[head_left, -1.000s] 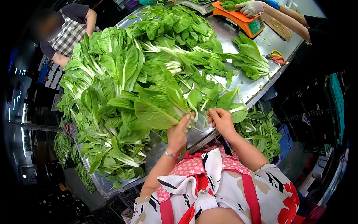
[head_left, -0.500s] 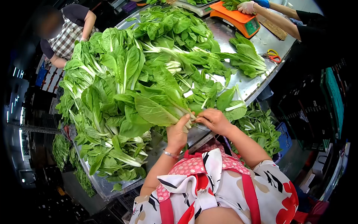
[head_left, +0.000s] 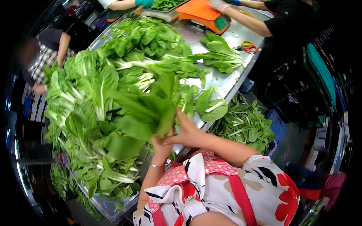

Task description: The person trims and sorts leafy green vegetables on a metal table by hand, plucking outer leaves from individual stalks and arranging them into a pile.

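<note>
A bunch of bok choy [head_left: 151,109], blurred by motion, is held upright in front of me over the near table edge. My left hand [head_left: 163,147] is closed around its lower end; the stem bases are hidden inside. My right hand [head_left: 188,132] cups the bunch from the right, thumb by the left hand and fingers spread up along the leaves; some fingertips are out of sight. Just beyond and to the left lies a large heap of bok choy [head_left: 85,94] with white stems. A few loose leaves [head_left: 213,109] rest right of my hands.
Orange scales [head_left: 203,15] stand at the far end of the metal table [head_left: 235,77], near a co-worker's gloved hand [head_left: 218,5]. Scissors [head_left: 249,46] lie by the right edge. Below that edge, a blue crate [head_left: 277,126] holds greens. Another person [head_left: 45,56] stands at the left.
The bunch has turned from slanting left to more upright and moved left in view. My right hand has gone from pinching at the stem ends to cupping its side. The whole view has shifted.
</note>
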Available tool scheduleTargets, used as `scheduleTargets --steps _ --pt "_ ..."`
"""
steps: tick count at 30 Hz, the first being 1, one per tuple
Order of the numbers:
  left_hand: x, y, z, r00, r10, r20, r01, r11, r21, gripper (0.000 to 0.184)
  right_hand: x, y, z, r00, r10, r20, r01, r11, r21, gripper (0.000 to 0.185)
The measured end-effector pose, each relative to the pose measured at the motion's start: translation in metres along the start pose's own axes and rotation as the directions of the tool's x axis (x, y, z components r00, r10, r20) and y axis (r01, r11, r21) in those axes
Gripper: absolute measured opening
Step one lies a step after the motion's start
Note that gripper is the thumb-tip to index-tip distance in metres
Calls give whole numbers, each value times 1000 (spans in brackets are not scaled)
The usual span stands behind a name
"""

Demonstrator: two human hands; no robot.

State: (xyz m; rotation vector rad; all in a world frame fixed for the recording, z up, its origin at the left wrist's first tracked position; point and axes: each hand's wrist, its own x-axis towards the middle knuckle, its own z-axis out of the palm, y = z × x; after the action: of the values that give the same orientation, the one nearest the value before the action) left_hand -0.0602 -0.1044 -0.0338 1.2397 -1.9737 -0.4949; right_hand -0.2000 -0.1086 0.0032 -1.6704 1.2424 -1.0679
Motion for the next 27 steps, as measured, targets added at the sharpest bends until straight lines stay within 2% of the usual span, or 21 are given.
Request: scheduleTargets --steps 1,2,3,4,5,6,7,9,10,11,13,14,16,17,18,19,21,23,24,25,27 --pt "-3 0 13 994 -105 -12 103 989 -106 29 10 2 10 995 -96 27 87 968 237 74" --pt "1 2 11 999 33 3 -33 997 -68 39 9 4 15 997 3 -78 19 961 275 62" --pt "6 9 9 999 40 9 -39 997 -71 39 8 5 18 979 103 -173 -42 945 323 50" --pt "19 31 -1 970 -205 128 220 968 -121 47 10 3 17 978 105 -179 -42 945 324 50" --pt "25 46 -4 868 -428 254 470 872 -136 55 12 -2 13 941 206 -267 -61 883 465 42" --pt "21 45 3 933 -327 152 342 936 -85 69 14 -3 9 889 314 -335 -59 801 595 34" --pt "22 51 4 932 -326 155 342 936 -88 69 17 1 2 887 316 -337 -60 802 594 34" --pt "25 67 2 934 -321 156 354 887 -298 61 23 14 -14 911 369 -186 -153 719 678 27" --pt "20 60 9 961 -249 122 276 908 -315 68 24 10 -21 903 387 -187 -107 623 775 28" --pt "17 55 14 960 -252 124 279 905 -320 68 26 8 -27 901 391 -186 -112 626 772 28" --pt "15 51 21 959 -255 126 278 934 -224 56 31 8 -46 881 406 -243 -165 746 646 27" --pt "15 49 25 951 -274 145 306 906 -292 50 39 7 -63 889 354 -290 -179 852 492 29" --pt "16 46 26 949 -265 170 303 915 -265 50 60 21 -103 856 262 -445 -68 911 406 30" --pt "17 45 26 948 -255 189 296 925 -239 49 77 66 -128 827 178 -534 5 947 323 34" --pt "16 44 28 947 -263 187 303 922 -241 49 91 74 -160 801 34 -598 -21 999 29 37" --pt "13 42 29 948 -262 182 295 936 -192 46 102 68 -191 789 -201 -581 58 965 -255 44" --pt "8 39 31 947 -273 171 289 954 -79 39 123 103 -248 781 -421 -462 87 805 -587 53" --pt "5 41 30 937 -319 140 330 941 -70 35 132 139 -286 902 -302 -308 -64 612 -788 64" --pt "5 40 30 939 -315 137 326 943 -65 35 132 157 -294 966 -131 -223 -128 507 -853 73" --pt "4 39 29 942 -307 135 318 946 -61 34 132 175 -299 987 51 -152 -160 378 -912 84" --pt "7 38 25 939 -325 114 331 943 -39 33 128 206 -297 981 134 -139 -184 425 -887 95"
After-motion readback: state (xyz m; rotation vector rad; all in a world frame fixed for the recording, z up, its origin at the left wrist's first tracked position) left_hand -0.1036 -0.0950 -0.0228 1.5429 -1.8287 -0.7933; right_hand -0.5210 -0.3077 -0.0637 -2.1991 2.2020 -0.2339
